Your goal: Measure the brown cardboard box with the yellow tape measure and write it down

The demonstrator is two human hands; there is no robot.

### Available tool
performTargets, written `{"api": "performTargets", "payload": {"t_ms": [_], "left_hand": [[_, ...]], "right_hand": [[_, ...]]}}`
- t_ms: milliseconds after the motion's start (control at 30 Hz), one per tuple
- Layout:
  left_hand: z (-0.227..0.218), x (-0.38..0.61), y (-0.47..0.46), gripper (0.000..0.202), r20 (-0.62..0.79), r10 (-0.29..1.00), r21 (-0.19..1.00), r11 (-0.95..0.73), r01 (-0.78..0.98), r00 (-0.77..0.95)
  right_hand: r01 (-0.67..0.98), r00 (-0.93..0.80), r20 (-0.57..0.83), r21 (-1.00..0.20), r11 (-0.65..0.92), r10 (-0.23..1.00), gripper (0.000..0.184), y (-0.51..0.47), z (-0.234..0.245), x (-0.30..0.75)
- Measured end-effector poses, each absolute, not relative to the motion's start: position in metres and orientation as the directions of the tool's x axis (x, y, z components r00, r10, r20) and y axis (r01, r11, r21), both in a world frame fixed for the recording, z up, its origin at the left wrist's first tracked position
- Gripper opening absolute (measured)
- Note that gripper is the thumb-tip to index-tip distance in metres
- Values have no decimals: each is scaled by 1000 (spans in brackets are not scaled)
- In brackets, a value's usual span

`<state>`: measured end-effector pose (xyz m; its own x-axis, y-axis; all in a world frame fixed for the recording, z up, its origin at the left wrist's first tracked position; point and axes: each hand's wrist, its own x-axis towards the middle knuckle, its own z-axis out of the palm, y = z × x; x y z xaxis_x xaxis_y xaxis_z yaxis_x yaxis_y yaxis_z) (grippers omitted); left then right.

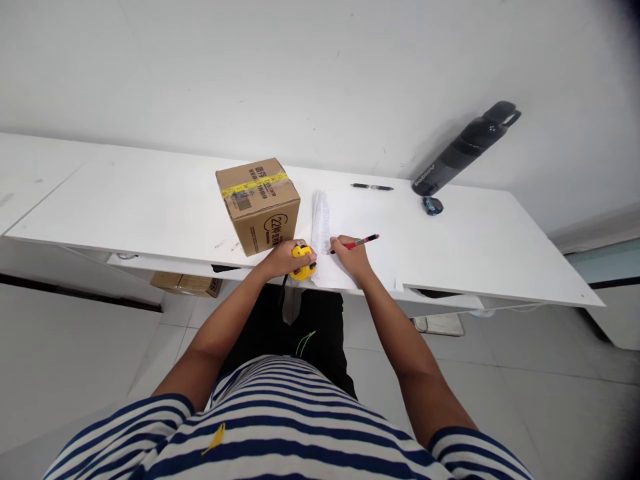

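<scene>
My left hand (284,257) is closed round a yellow tape measure (303,261) at the front edge of the white desk (150,207). Just behind it stands a taped cardboard box (259,205). My right hand (350,257) grips a red pen (361,243), its tip resting on a sheet of white paper (357,227) that lies to the right of the box. The two hands are a little apart, side by side.
A black pen (373,187) lies at the back of the desk. A black bottle (465,148) leans against the wall at the right, with a small dark object (433,205) before it. Another cardboard box (186,284) sits under the desk.
</scene>
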<state>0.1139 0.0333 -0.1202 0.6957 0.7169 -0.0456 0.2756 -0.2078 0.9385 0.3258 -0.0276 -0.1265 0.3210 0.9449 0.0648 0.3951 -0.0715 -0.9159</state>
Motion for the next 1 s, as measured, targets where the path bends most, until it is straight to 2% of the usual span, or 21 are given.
{"api": "performTargets", "payload": {"t_ms": [833, 1000], "left_hand": [[-119, 113, 34, 40, -46, 710, 938, -210, 274, 703], [-117, 114, 33, 38, -40, 718, 939, -212, 273, 695]], "right_hand": [[370, 355, 73, -926, -68, 932, 36, -28, -127, 326], [378, 377, 110, -925, -44, 920, 42, -28, -129, 327]]}}
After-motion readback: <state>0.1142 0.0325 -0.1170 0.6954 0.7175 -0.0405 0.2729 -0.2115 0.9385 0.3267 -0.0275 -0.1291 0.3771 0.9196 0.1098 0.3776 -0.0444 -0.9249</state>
